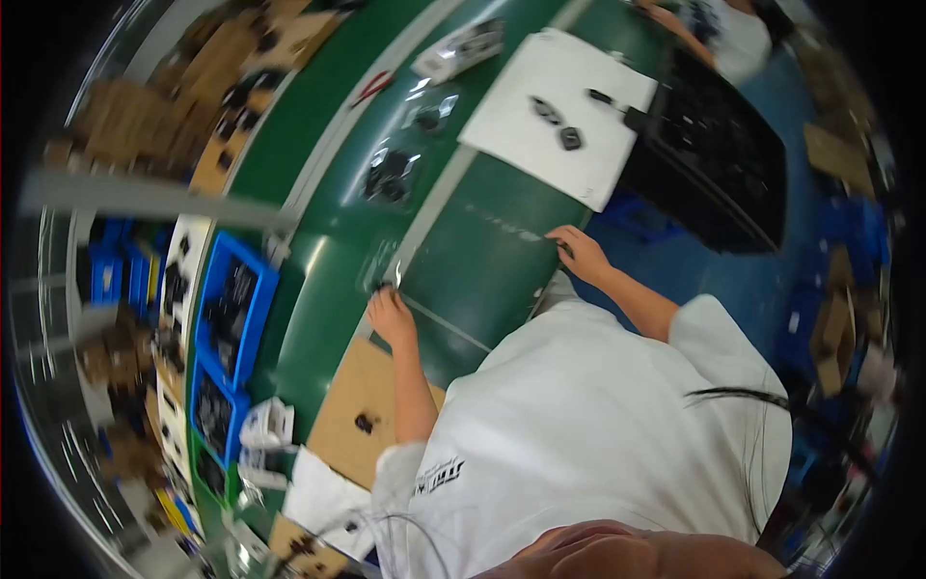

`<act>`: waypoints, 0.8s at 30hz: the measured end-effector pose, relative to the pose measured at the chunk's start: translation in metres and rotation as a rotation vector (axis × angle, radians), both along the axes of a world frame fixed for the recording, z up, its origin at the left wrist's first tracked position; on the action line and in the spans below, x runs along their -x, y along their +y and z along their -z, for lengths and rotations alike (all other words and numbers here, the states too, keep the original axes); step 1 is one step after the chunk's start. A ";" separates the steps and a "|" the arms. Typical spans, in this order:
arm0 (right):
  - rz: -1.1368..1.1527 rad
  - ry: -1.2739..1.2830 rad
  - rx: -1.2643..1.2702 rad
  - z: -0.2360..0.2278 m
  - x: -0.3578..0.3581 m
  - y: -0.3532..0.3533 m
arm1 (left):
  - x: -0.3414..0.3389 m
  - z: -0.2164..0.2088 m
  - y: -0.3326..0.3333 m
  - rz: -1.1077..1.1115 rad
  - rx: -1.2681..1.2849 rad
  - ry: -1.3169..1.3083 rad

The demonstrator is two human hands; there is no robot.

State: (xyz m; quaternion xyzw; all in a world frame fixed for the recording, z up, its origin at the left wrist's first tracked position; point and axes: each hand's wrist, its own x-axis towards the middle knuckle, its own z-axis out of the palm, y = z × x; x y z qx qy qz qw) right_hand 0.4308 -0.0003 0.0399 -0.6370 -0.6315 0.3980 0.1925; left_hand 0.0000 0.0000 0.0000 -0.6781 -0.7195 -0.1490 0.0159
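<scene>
My left hand (390,316) is over the grey strip along the green bench, its fingers pinched together at the lower end of a small transparent plastic bag (382,259). Something small and dark shows at those fingertips. Farther right, my right hand (581,255) is held near the bench's front edge with its fingers curled closed. A bit of something dark shows under them, too small to name. Beyond the hands, several small black parts (570,138) lie on a white sheet (521,87). Transparent bags with black parts (391,176) rest on the bench to the left of that sheet.
A large black bin (719,145) stands at the right of the bench, near another person (728,39). Blue trays (231,309) of black parts line the left side. Brown cardboard (352,400) lies by my left forearm. Red-handled pliers (371,89) lie far back.
</scene>
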 end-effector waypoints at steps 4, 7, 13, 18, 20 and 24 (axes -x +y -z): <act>0.265 -0.189 -0.340 -0.001 -0.057 0.019 | -0.072 -0.017 -0.037 0.208 0.043 -0.052; 0.436 -0.306 -0.655 -0.016 -0.167 0.054 | -0.136 -0.016 -0.046 0.291 0.091 -0.123; 0.876 -0.522 -0.134 0.031 -0.351 0.098 | -0.162 -0.023 -0.045 0.250 0.220 -0.217; 0.677 -0.507 0.228 0.092 -0.462 0.114 | -0.182 -0.035 -0.041 0.100 0.304 -0.272; 0.568 -0.494 0.262 0.103 -0.473 0.124 | -0.193 -0.033 -0.033 0.050 0.328 -0.276; 0.301 -0.656 0.323 0.085 -0.420 0.158 | -0.194 -0.036 -0.039 -0.071 0.343 -0.280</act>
